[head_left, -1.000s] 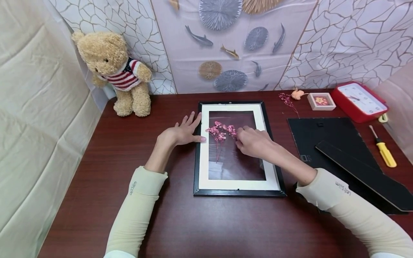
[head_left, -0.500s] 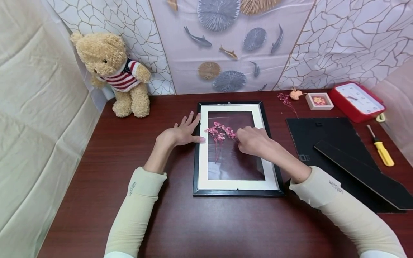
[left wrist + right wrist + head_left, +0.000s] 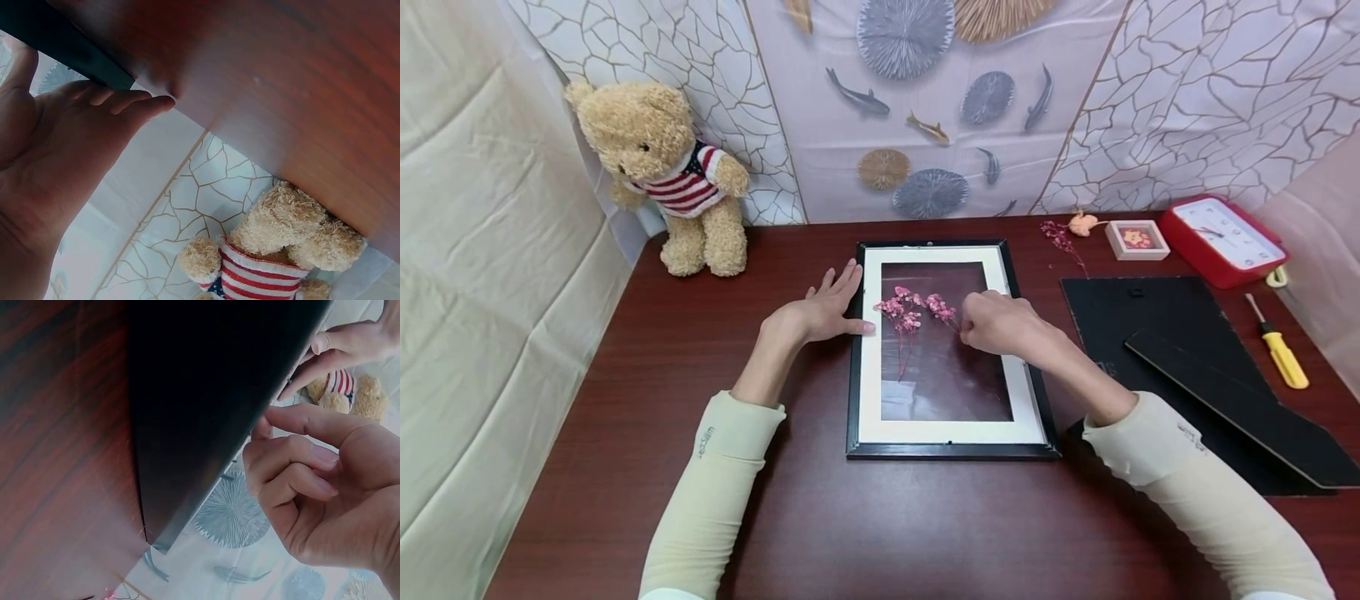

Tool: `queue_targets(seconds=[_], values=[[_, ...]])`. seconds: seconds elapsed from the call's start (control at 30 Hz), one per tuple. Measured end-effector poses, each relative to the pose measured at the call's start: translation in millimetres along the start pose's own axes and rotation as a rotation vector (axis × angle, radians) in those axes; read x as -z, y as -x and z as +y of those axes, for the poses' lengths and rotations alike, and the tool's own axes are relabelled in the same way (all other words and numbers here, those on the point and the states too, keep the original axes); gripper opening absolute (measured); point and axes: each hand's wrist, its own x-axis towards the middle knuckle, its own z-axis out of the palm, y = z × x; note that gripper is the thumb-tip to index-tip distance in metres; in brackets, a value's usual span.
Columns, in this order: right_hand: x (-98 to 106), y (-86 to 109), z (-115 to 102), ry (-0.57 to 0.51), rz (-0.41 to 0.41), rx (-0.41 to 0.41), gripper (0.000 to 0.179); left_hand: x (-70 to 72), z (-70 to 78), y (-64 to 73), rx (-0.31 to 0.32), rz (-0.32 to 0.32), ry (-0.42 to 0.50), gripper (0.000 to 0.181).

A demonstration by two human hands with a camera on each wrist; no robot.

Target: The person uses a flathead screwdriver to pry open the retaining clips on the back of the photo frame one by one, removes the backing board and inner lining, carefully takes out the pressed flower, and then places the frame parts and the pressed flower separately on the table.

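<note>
A black picture frame (image 3: pixel 953 451) with a white mat (image 3: pixel 955 432) and a clear pane (image 3: pixel 951 392) lies on the table. On the pane, toward its left side, rests a sprig of pink dried flowers (image 3: pixel 904 319). My right hand (image 3: pixel 1003 323) pinches the thin stem of a second pink flower sprig (image 3: pixel 940 307), whose blossoms point left beside the first. In the right wrist view, thumb and forefinger (image 3: pixel 300 419) meet over the frame's edge; the stem is hidden there. My left hand (image 3: pixel 817 317) rests along the frame's left edge, fingers extended, thumb on the mat.
At right lie a black backing board (image 3: pixel 1138 308), a black strip (image 3: pixel 1232 408) and a yellow screwdriver (image 3: pixel 1285 358). Behind them are a red clock (image 3: pixel 1225 237), a small white box (image 3: pixel 1137 240), an orange flower (image 3: pixel 1083 223) and another pink sprig (image 3: pixel 1060 237). A teddy bear (image 3: pixel 658 158) stands at back left.
My right hand has shifted slightly right with the pinched sprig, so the space between the two flower heads has widened. The left hand stays in place on the frame.
</note>
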Motion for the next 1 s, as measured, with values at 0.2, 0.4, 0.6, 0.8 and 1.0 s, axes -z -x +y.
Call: queue_targets(seconds=[0.2,0.4,0.6,0.8,1.0], values=[[37,34.4,-29,-0.038,0.015,0.033,0.053,-1.2,-2.2,0.1,0.0,0.0,-0.013,0.105],[77,67.8,-59,-0.062,0.007,-0.022,0.05,-1.8,-2.2,0.4,0.008,0.0,-0.014,0.105],[87,70.1,-43,-0.059,0.017,-0.067,0.046,-2.0,-2.1,0.4,0.01,-0.003,-0.01,0.105],[95,70.1,-19,-0.042,0.036,-0.078,0.045,-2.1,-2.5,1.5,0.015,-0.001,-0.007,0.105],[105,72.1,7,-0.038,0.031,-0.124,0.053,-1.5,-0.8,0.9,0.018,-0.002,-0.005,0.106]])
